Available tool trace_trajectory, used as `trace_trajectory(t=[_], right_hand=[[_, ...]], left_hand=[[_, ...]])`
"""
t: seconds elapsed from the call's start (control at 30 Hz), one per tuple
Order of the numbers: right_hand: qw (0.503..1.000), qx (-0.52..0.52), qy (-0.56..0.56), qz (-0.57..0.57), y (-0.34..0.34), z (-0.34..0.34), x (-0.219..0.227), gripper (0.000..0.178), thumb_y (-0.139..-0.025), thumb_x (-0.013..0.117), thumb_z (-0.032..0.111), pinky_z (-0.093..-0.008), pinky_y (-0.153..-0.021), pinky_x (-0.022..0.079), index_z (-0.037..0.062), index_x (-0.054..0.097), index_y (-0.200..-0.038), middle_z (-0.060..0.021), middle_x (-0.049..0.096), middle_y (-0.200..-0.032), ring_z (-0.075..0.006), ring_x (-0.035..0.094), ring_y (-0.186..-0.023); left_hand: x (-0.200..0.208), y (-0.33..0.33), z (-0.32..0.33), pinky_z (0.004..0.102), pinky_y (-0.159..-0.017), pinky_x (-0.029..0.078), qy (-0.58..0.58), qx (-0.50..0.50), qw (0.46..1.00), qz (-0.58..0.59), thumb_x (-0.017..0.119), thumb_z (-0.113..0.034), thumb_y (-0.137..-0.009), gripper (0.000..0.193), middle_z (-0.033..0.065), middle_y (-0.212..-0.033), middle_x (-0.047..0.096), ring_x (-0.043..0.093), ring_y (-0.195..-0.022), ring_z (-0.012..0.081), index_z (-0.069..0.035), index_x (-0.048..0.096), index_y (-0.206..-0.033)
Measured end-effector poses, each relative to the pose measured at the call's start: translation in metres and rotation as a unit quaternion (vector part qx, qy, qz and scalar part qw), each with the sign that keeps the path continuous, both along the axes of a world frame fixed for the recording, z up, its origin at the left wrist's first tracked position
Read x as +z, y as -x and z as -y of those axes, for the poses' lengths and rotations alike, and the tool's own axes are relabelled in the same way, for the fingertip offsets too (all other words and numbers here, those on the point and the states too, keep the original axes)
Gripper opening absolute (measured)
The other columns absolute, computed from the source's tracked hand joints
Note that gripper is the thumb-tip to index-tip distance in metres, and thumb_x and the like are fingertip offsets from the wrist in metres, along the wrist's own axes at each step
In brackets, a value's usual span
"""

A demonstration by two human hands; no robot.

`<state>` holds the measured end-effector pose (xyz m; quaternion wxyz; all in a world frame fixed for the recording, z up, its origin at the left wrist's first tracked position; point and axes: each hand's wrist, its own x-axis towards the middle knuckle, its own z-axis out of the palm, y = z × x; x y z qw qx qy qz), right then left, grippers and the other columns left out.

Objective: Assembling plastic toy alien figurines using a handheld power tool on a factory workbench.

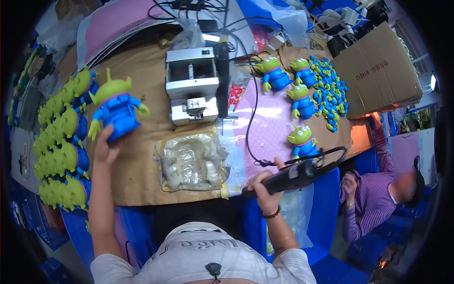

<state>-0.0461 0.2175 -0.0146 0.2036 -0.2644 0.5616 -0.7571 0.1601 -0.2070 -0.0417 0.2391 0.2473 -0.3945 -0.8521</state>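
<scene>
My left hand (107, 149) is closed on the lower part of a green and blue alien toy figure (117, 110), whose back faces up. Rows of similar alien figures (64, 142) stand just left of it. In my right hand (267, 193) is a black electric screwdriver (295, 177), held level at the table's front edge, with its black cord looping up the table. Between my hands lies a moulded fixture (190, 162) wrapped in clear film, a figure-shaped hollow in its top. Several alien figures (301, 102) sit to the right, facing me.
Behind the fixture stands a white and grey machine (191, 87). Red small parts (235, 96) lie beside it. Blue and green arm parts (330, 92) are heaped near a cardboard box (378, 71). A co-worker in a striped top (373, 201) is at the right. Blue bins (324, 208) flank me.
</scene>
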Motion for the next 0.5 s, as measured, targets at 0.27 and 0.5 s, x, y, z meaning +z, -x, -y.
trace_trajectory(t=[0.27,0.5], right_hand=[[0.967,0.030,0.131,-0.218,0.053,0.149,0.066,0.062,-0.085,0.062,-0.003,-0.0414,-0.070,0.054,0.0086,0.029,-0.136,-0.0083,0.055,-0.076,-0.0205,0.058,-0.064],[0.980,0.072,0.066,-0.171,0.065,0.252,0.060,0.060,-0.081,0.063,-0.010,-0.0317,-0.066,0.054,0.0017,0.039,-0.135,-0.0074,0.062,-0.078,-0.0177,0.065,-0.067]], left_hand=[[-0.031,-0.004,-0.177,0.0530,-0.106,0.046,-0.317,-0.183,0.924,-0.109,0.079,-0.027,-0.080,0.081,0.0168,-0.140,0.051,0.054,-0.127,0.0365,-0.005,0.037,-0.145],[-0.052,0.019,-0.218,0.0443,-0.103,0.051,-0.451,-0.108,0.882,-0.085,0.071,-0.024,-0.092,0.059,0.0151,-0.134,0.056,0.057,-0.122,0.0308,-0.004,0.043,-0.140]])
